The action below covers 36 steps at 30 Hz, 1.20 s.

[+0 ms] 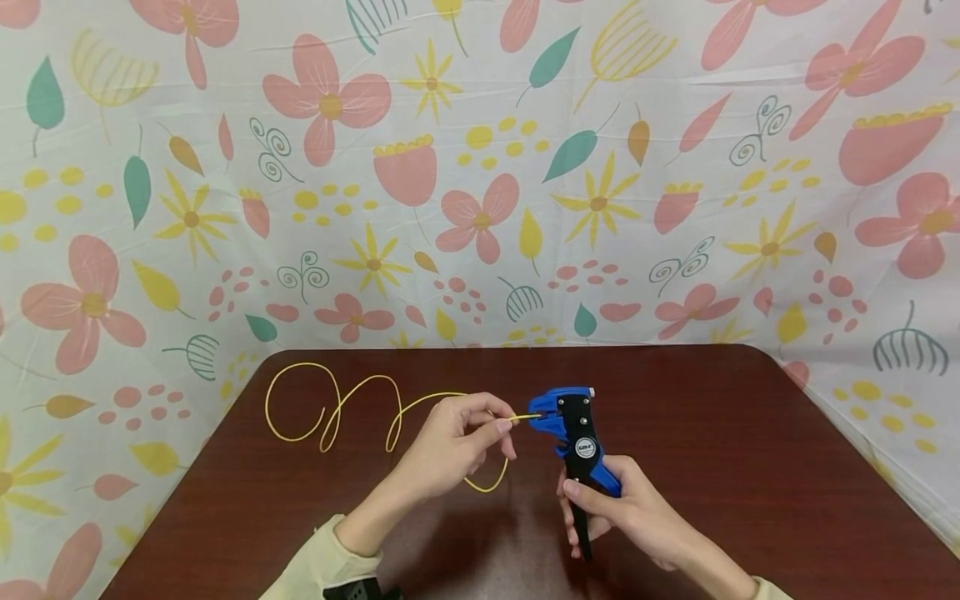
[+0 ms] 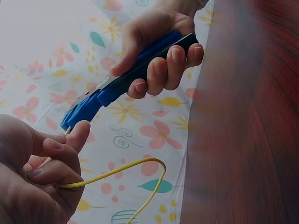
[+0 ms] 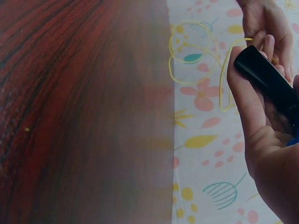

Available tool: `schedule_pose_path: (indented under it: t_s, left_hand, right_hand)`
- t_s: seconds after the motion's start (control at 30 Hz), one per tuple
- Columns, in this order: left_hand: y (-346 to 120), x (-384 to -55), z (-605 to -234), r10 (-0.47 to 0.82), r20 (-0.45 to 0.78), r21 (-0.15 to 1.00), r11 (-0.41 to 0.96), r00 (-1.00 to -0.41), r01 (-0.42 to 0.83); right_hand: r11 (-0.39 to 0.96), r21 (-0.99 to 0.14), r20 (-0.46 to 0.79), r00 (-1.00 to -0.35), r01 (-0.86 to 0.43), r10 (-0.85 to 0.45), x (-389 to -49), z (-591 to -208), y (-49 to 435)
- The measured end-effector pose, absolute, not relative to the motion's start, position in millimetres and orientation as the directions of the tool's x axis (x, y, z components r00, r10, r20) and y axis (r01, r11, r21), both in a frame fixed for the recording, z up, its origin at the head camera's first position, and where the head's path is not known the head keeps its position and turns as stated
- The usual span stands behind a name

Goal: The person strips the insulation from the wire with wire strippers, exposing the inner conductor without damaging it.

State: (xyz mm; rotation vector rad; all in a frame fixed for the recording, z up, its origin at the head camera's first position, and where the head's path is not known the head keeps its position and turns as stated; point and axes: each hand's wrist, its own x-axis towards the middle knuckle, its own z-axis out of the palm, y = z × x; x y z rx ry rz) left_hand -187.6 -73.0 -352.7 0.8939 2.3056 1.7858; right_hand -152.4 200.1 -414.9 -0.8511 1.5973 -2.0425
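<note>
In the head view, a thin yellow wire (image 1: 378, 377) runs in loose loops over the left half of the table. My left hand (image 1: 448, 442) pinches it near one end between thumb and index finger. That end reaches into the jaws of a blue and black wire stripper (image 1: 576, 429). My right hand (image 1: 626, 508) grips the tool by its handles, holding it upright over the table. From the left wrist, the wire (image 2: 119, 170) also passes through the curled fingers of the left hand (image 2: 42, 172). The right wrist view shows the black handle (image 3: 268, 77) within the right hand (image 3: 261, 121).
Below both hands lies a dark reddish-brown table (image 1: 712, 433) with rounded far corners. A white cloth (image 1: 480, 167) printed with flowers and leaves hangs behind it. A tiny yellow bit (image 3: 27, 129) lies on the wood in the right wrist view.
</note>
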Motion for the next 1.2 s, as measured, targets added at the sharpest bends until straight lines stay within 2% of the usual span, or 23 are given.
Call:
schedule_pose_path:
  t_s: [1.2]
  left_hand:
    - [-72.1, -186.1, -352.6, 0.501, 0.273, 0.913, 0.136, -0.821, 0.386]
  right_hand:
    - [-0.284, -0.958, 0.223, -0.714, -0.034, -0.664, -152.7, -419.3, 197.4]
